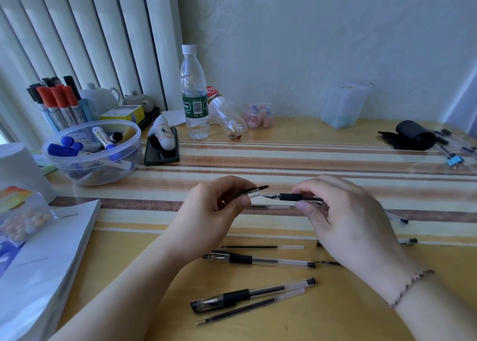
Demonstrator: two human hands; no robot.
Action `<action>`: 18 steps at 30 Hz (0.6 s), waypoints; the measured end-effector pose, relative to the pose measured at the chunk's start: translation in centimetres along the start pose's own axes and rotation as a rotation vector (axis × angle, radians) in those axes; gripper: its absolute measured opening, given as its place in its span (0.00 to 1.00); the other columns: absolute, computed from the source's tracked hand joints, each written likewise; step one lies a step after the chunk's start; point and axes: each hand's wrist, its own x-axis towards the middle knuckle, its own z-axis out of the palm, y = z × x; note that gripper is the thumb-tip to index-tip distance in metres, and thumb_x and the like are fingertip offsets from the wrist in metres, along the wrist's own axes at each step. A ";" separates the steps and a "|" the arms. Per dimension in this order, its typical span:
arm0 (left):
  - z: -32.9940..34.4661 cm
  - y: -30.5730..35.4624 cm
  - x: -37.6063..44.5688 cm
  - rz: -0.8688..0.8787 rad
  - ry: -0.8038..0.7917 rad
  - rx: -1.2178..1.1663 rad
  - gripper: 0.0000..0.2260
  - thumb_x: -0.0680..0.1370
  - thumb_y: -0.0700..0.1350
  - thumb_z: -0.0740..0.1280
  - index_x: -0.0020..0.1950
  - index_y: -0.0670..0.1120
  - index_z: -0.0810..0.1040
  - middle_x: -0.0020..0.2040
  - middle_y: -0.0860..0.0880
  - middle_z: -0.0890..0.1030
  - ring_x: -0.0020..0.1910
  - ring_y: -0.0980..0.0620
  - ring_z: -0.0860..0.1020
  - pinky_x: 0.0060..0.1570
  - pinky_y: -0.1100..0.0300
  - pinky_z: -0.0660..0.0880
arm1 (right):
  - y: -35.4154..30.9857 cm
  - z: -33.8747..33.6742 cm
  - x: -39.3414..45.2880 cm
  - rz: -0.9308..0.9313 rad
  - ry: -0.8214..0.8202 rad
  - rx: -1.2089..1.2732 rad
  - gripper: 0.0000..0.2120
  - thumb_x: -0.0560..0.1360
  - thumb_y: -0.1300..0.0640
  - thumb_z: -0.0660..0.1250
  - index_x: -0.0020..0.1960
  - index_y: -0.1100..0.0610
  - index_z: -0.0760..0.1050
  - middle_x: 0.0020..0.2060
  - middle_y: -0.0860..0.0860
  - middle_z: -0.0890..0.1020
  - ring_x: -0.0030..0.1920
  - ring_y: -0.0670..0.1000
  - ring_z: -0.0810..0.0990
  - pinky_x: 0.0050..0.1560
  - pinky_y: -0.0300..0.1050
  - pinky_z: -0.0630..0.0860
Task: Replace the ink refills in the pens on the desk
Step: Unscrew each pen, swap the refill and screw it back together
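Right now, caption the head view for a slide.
Left hand brings a pen cap toward the pen in the right hand.

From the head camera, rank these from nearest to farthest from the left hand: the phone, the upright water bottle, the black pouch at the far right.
Measured from the left hand:
1. Phone, on the desk up and left of the hand, under a white object.
2. Upright water bottle, farther back near the wall.
3. Black pouch, far across at the desk's right end.

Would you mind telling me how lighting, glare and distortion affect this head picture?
Head view: soft daylight from the left, the blinds bowed by the wide lens; faint glare on the desk at far right; the hands, left and right, and pen stay sharp.
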 end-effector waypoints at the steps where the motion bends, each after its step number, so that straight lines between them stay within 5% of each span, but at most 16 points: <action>1: 0.0 0.0 0.0 0.005 -0.004 0.010 0.08 0.79 0.44 0.67 0.55 0.54 0.81 0.42 0.55 0.84 0.43 0.56 0.81 0.46 0.57 0.79 | 0.0 0.0 0.0 -0.004 -0.002 -0.003 0.07 0.71 0.56 0.72 0.50 0.50 0.81 0.40 0.42 0.82 0.36 0.43 0.71 0.38 0.42 0.70; 8: -0.2 -0.1 0.0 0.002 0.004 0.019 0.09 0.78 0.43 0.68 0.54 0.56 0.81 0.44 0.52 0.85 0.46 0.50 0.82 0.51 0.48 0.79 | 0.2 -0.1 0.0 -0.019 0.007 -0.006 0.07 0.72 0.56 0.72 0.50 0.49 0.81 0.41 0.42 0.82 0.37 0.46 0.75 0.40 0.47 0.75; 15: 0.6 0.3 -0.3 0.032 -0.074 0.076 0.09 0.78 0.45 0.68 0.56 0.56 0.82 0.44 0.54 0.85 0.44 0.53 0.81 0.48 0.55 0.78 | -0.9 0.3 -0.2 -0.099 -0.050 0.003 0.08 0.73 0.55 0.70 0.51 0.49 0.81 0.41 0.42 0.82 0.42 0.48 0.79 0.42 0.47 0.75; 18: 0.6 0.3 -0.4 0.026 -0.044 0.073 0.10 0.78 0.44 0.69 0.57 0.55 0.82 0.46 0.58 0.85 0.47 0.61 0.81 0.48 0.66 0.77 | -0.9 0.4 -0.3 -0.098 -0.054 0.026 0.08 0.73 0.56 0.71 0.52 0.51 0.82 0.41 0.43 0.82 0.40 0.48 0.78 0.40 0.44 0.75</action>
